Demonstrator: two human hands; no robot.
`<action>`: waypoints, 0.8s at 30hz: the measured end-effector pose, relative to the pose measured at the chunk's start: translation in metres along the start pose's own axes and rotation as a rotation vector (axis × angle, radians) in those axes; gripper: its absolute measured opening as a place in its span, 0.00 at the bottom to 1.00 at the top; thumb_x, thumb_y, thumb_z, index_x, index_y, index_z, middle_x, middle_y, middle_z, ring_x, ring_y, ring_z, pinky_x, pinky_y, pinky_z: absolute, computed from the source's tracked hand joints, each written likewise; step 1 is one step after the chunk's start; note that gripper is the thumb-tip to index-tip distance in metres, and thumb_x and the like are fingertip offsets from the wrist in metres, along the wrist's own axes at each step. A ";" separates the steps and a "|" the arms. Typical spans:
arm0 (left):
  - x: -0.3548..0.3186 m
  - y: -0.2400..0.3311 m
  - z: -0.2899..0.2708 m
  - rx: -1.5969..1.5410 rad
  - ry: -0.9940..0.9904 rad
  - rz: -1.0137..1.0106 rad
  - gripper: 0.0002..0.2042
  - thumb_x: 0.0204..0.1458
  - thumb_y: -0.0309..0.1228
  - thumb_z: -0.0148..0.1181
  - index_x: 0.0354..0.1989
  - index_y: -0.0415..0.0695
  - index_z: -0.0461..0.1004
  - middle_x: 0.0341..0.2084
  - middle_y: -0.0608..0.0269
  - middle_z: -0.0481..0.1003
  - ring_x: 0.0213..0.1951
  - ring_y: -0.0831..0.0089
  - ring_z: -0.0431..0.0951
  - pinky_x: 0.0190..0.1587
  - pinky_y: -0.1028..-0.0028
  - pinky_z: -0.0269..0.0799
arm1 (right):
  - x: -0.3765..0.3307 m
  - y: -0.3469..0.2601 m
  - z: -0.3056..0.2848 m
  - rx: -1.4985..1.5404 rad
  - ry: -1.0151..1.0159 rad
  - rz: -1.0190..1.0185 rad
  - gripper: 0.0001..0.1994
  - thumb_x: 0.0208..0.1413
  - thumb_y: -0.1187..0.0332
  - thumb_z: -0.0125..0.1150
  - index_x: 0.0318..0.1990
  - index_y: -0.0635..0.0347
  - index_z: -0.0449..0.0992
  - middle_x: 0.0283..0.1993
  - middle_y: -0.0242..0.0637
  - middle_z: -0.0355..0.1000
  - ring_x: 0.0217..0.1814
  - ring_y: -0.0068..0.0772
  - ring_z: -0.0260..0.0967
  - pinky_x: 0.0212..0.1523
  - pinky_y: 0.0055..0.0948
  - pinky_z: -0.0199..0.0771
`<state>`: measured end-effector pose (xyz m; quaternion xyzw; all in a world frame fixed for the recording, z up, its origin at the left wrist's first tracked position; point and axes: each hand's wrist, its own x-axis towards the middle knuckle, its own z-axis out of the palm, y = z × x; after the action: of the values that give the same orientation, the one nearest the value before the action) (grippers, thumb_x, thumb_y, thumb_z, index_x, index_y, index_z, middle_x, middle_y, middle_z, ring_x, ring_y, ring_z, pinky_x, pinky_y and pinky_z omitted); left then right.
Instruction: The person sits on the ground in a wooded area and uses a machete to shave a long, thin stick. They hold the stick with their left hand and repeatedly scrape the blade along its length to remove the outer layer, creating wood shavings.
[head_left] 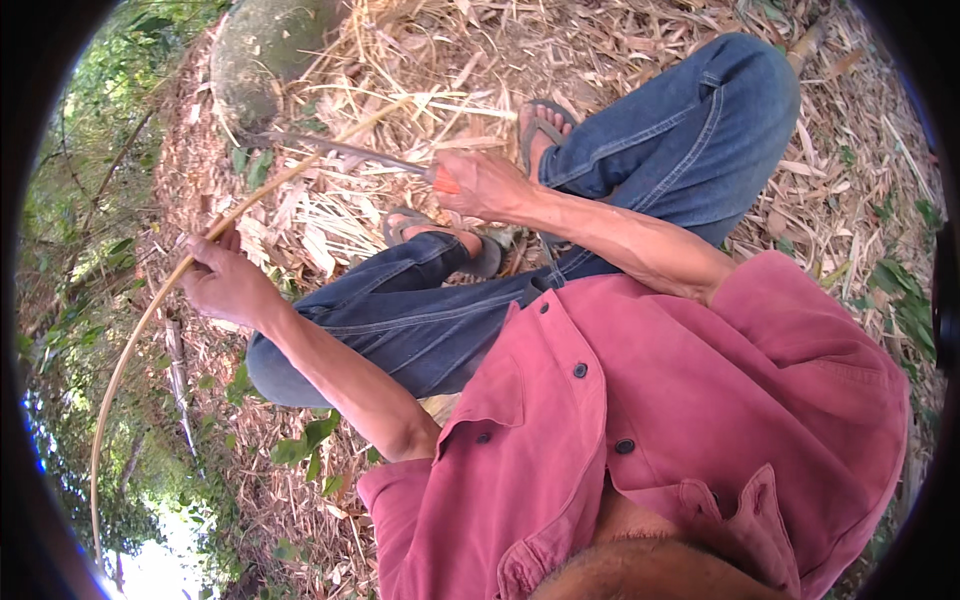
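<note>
My left hand [232, 285] is closed round a long, thin, tan strip of cane or bamboo [130, 350], thumb and fingers pinching it. From there the strip bows down toward the lower left rim and runs up the other way to the litter near the top middle. My right hand [480, 185] grips the orange handle of a knife [375, 157]. Its long, dark, narrow blade points left and crosses the strip beyond my left hand; whether the edge touches the strip I cannot tell.
My bent legs in blue jeans [650, 140] and sandalled feet [540, 130] lie under my arms. A large mossy rock [265, 70] stands at the upper left. Dry shavings and leaves [850, 130] cover the ground. Pale thin strips [450, 105] lie before my feet; green plants [80, 230] grow at left.
</note>
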<state>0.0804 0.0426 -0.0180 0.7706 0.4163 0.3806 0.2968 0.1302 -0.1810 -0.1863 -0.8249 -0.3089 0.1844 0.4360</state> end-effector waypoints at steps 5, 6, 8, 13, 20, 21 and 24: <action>0.000 0.005 0.001 -0.001 -0.021 0.037 0.14 0.59 0.31 0.45 0.35 0.27 0.67 0.28 0.42 0.74 0.31 0.62 0.80 0.33 0.73 0.82 | 0.002 -0.007 -0.007 0.002 -0.130 0.087 0.17 0.45 0.60 0.58 0.37 0.63 0.65 0.28 0.54 0.71 0.31 0.56 0.71 0.32 0.48 0.69; 0.001 0.007 0.003 0.000 -0.040 0.051 0.14 0.59 0.31 0.45 0.35 0.27 0.67 0.28 0.42 0.75 0.31 0.62 0.80 0.33 0.73 0.82 | 0.007 0.024 0.002 -0.071 -0.101 0.121 0.17 0.45 0.60 0.58 0.37 0.63 0.65 0.27 0.54 0.71 0.31 0.56 0.70 0.32 0.48 0.69; 0.001 0.008 0.003 0.029 -0.034 0.033 0.14 0.59 0.30 0.44 0.37 0.27 0.67 0.29 0.44 0.75 0.31 0.63 0.80 0.33 0.74 0.82 | 0.009 0.039 0.007 -0.161 -0.071 0.147 0.15 0.46 0.61 0.56 0.36 0.62 0.65 0.27 0.53 0.71 0.31 0.56 0.70 0.32 0.47 0.69; 0.000 0.011 0.004 -0.107 -0.062 0.090 0.17 0.58 0.33 0.49 0.31 0.25 0.65 0.27 0.39 0.73 0.31 0.58 0.80 0.33 0.72 0.82 | 0.009 -0.021 -0.023 -0.113 -0.154 -0.004 0.14 0.47 0.61 0.55 0.35 0.64 0.66 0.24 0.47 0.70 0.28 0.51 0.71 0.29 0.45 0.70; 0.007 -0.001 0.005 -0.198 -0.062 0.064 0.17 0.57 0.35 0.50 0.31 0.27 0.65 0.27 0.43 0.74 0.30 0.61 0.80 0.30 0.73 0.82 | 0.033 0.017 -0.041 -0.304 -0.229 0.122 0.16 0.49 0.62 0.55 0.38 0.69 0.70 0.26 0.46 0.70 0.29 0.47 0.72 0.31 0.42 0.73; 0.007 -0.003 0.005 -0.187 -0.059 0.077 0.17 0.57 0.35 0.50 0.32 0.27 0.65 0.27 0.43 0.74 0.30 0.61 0.80 0.30 0.73 0.82 | 0.032 0.003 -0.048 -0.278 -0.282 0.108 0.16 0.48 0.62 0.55 0.38 0.68 0.69 0.26 0.47 0.70 0.29 0.47 0.72 0.32 0.43 0.73; 0.005 -0.005 0.002 -0.181 -0.063 0.100 0.17 0.57 0.36 0.51 0.32 0.27 0.66 0.27 0.44 0.74 0.29 0.61 0.80 0.30 0.72 0.82 | 0.015 -0.020 -0.054 -0.273 -0.186 -0.140 0.12 0.51 0.63 0.52 0.33 0.65 0.68 0.22 0.44 0.69 0.27 0.42 0.70 0.26 0.41 0.73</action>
<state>0.0819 0.0493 -0.0206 0.7720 0.3315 0.4068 0.3586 0.1656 -0.1952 -0.1399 -0.8322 -0.4268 0.1856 0.3014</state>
